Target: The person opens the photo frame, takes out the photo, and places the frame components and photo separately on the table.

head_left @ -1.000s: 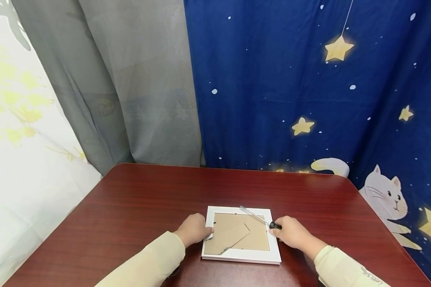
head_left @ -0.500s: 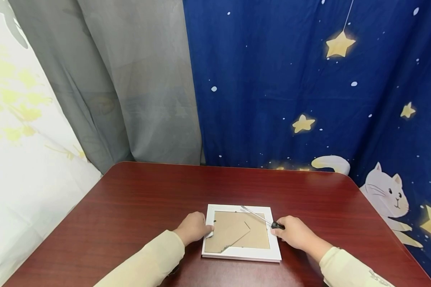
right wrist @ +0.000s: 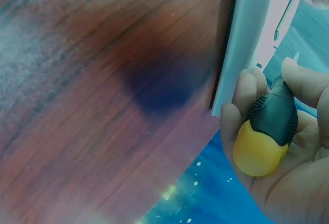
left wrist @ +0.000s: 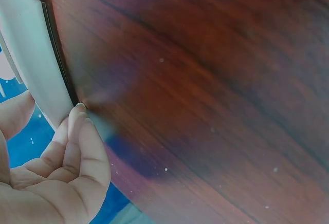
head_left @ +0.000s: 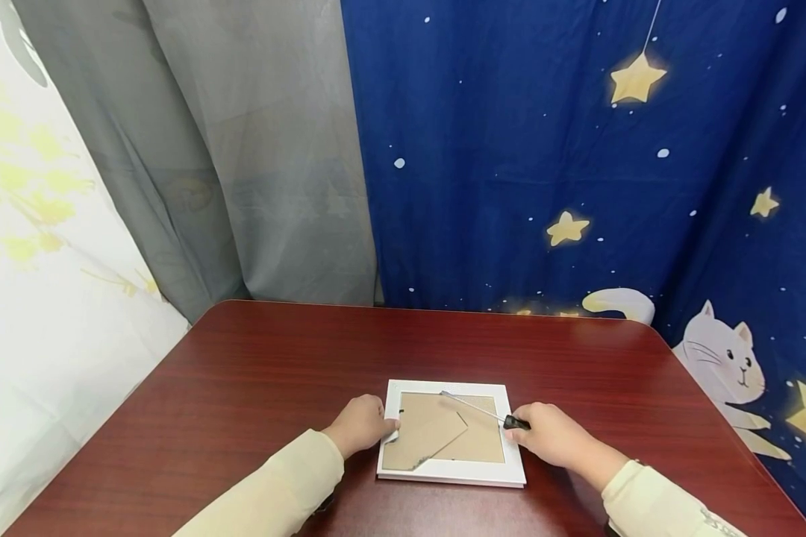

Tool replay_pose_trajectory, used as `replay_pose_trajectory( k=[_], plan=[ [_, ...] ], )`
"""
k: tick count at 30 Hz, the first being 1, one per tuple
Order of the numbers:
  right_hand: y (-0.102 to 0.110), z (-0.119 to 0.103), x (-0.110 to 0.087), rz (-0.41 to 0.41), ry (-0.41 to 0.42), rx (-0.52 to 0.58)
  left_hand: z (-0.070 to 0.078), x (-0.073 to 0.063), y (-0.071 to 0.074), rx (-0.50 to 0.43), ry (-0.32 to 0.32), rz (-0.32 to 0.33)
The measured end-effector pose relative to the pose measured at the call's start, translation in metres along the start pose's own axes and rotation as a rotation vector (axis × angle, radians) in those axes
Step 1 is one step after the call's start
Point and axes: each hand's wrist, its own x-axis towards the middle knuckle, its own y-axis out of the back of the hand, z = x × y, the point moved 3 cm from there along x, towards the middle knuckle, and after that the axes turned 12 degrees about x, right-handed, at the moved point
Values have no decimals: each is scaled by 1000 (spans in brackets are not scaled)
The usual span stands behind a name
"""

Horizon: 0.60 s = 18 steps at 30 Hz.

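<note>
A white picture frame lies back side up, showing its brown backing board with a slanted stand flap. My left hand holds the frame's left side, thumb on top and fingertips at the outer edge, as the left wrist view shows. In my right hand is a screwdriver with a black and yellow handle. Its thin metal shaft slants across the frame's upper right corner, the tip right at the board's top edge. Small dark tabs sit along the opening.
The frame rests on a dark red wooden table, near its front. Behind the table hang a grey curtain and a blue curtain with stars and a cat. A white patterned cloth hangs at the left.
The screwdriver's tip has moved a little left and toward the person, from the frame's top border to the backing board's top edge. The left hand keeps its grip on the frame.
</note>
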Motion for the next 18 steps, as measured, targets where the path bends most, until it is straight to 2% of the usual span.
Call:
replay_pose_trajectory(
  k=[8,18],
  plan=[
    [0,-10,0,-45,104,-39,-2,1,-1,-15,13,1],
    [-2,-28,11,-98,119,-156,-4,3,-2,-39,9,-18]
  ],
)
